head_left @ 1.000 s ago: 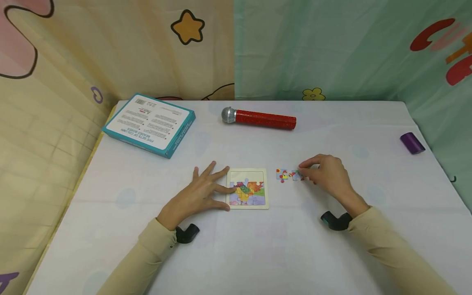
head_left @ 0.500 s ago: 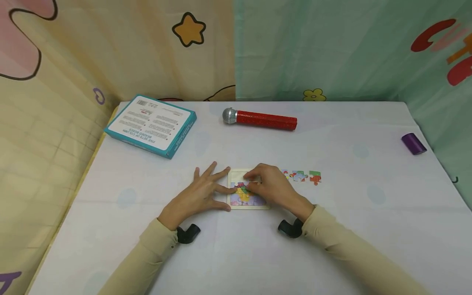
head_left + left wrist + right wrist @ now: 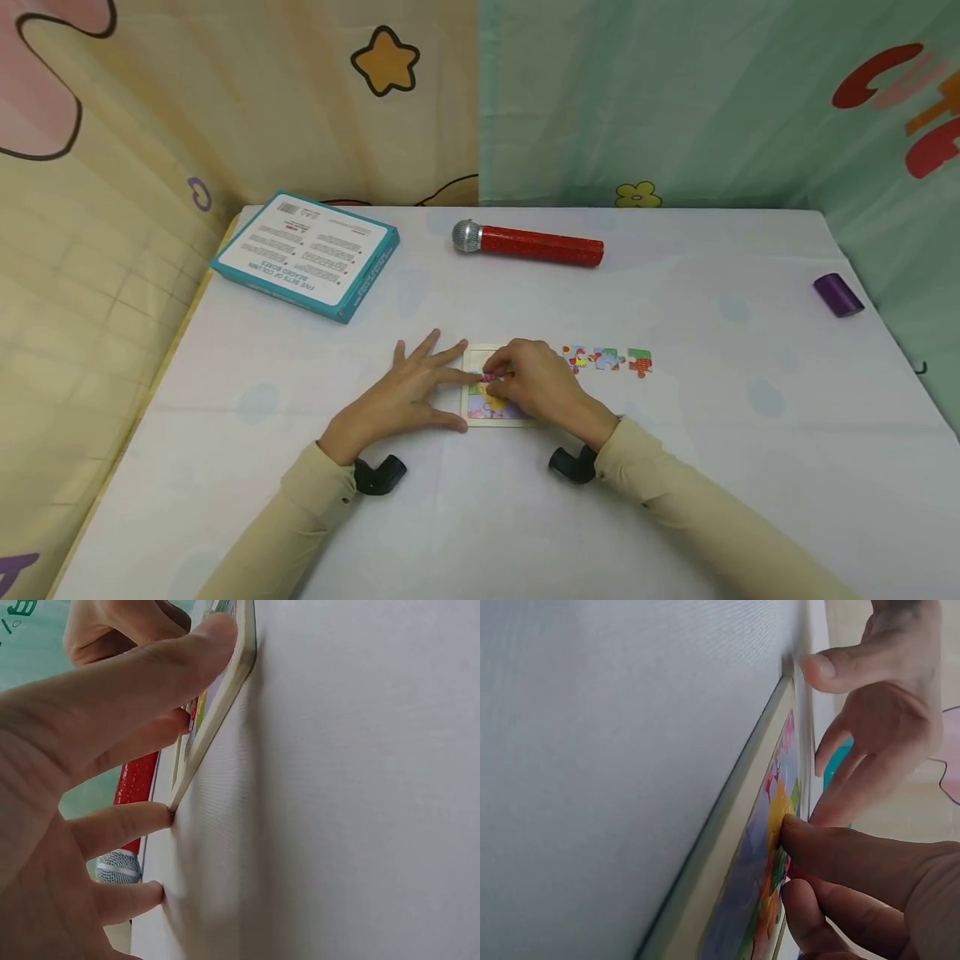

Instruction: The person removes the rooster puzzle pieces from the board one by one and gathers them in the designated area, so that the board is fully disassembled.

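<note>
In the head view a small jigsaw puzzle tray (image 3: 495,422) with a cream rim lies in front of me, its lower part filled with colourful pieces. My left hand (image 3: 405,392) is spread, and its thumb and outstretched fingers touch the tray's left side. Over the tray my right hand (image 3: 536,379) pinches a small puzzle piece (image 3: 487,377) between thumb and fingers, low against the picture; the piece is mostly hidden. Right of the tray lie three loose pieces in a row: a left one (image 3: 575,356), a middle one (image 3: 608,359) and a right one (image 3: 640,361).
A teal and white box (image 3: 307,254) lies at the back left of the white-covered table (image 3: 480,517). Behind the tray lies a red microphone (image 3: 540,244) with a silver head. A purple cylinder (image 3: 838,294) lies near the right edge. Patterned curtains (image 3: 637,100) hang behind.
My right hand has moved left from the loose pieces to the tray, then shifted slightly farther left over it. The three loose pieces are uncovered. My left hand has stayed in place.
</note>
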A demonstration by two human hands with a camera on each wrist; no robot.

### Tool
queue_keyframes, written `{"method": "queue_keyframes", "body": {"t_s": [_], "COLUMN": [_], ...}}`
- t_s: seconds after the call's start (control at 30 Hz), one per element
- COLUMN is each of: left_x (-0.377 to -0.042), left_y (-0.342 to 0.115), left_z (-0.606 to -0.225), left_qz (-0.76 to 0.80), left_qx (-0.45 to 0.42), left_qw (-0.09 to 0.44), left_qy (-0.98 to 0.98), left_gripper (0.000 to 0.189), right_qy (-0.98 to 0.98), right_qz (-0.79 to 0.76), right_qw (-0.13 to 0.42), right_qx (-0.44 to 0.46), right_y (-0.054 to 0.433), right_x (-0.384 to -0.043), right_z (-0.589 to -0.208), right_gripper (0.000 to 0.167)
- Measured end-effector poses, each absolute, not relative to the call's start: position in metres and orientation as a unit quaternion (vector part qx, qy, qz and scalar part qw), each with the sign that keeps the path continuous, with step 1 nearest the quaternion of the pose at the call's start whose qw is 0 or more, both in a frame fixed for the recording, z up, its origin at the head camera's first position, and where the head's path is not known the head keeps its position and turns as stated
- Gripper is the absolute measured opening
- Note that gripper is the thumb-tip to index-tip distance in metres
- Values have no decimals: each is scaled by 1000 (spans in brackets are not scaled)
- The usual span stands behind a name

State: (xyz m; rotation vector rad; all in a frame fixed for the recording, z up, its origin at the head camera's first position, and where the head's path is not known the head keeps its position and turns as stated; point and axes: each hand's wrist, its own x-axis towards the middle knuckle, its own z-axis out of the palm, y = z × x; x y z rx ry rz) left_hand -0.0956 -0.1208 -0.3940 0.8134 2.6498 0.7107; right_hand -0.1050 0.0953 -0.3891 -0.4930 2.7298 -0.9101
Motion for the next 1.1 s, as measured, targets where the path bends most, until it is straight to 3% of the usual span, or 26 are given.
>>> {"method": "queue_keyframes", "body": {"t_s": [0.37,1.1], "left_x": [-99,-100], "left_y": [-112,-109], "left_z": [-397,-398], "left_qz": [174,159], "left_qx": [265,240], "left_qw": [94,106], "left_qy": [944,952], "left_gripper": [73,73], "right_qy": [931,925], "right_qz": [-310,-325], "right_qw": [117,115], "right_qx": [-154,-159], "right_y": [92,93], "right_x": [-105,-104], "right_z": [-388,-387], "right_gripper": [17,16]}}
